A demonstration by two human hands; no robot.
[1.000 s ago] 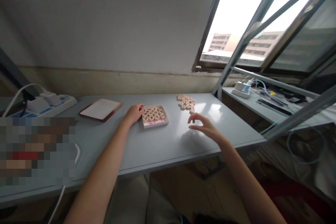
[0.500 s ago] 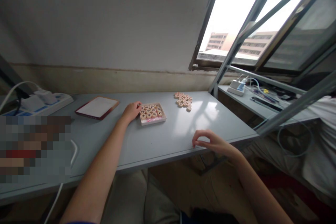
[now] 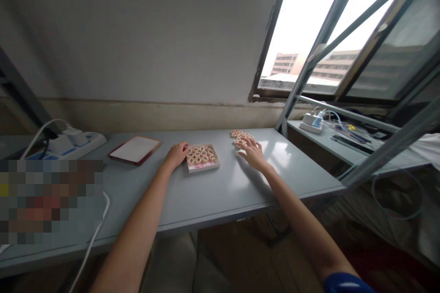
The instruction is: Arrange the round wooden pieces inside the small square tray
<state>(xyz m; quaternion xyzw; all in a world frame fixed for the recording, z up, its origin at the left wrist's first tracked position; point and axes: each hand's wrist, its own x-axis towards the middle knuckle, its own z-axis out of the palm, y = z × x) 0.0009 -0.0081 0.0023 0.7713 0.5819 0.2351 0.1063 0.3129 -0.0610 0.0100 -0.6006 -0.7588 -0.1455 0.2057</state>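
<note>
A shallow white box [image 3: 203, 169] on the desk holds rows of round xiangqi pieces [image 3: 198, 160] with dark characters. My left hand [image 3: 176, 155] is closed at the box's left side, its fingertips curled on the rim. To the right, my right hand [image 3: 254, 154] is stretched over a cluster of loose xiangqi pieces [image 3: 237, 133] with reddish marks. Its fingers are apart and cover part of the cluster; whether the fingertips touch a piece I cannot tell.
On the left lies a box lid [image 3: 135, 150], pale inside with dark red edges. Behind it is a power strip [image 3: 87, 143] with plugs and a white cable [image 3: 92, 238]. A metal frame post [image 3: 287, 112] stands at the desk's right end, beside another desk [image 3: 330, 142] with cables.
My right hand has moved from the desk's front edge forward and left to the loose pieces, its fingers spreading. My left hand stays at the box. The view has tilted slightly.
</note>
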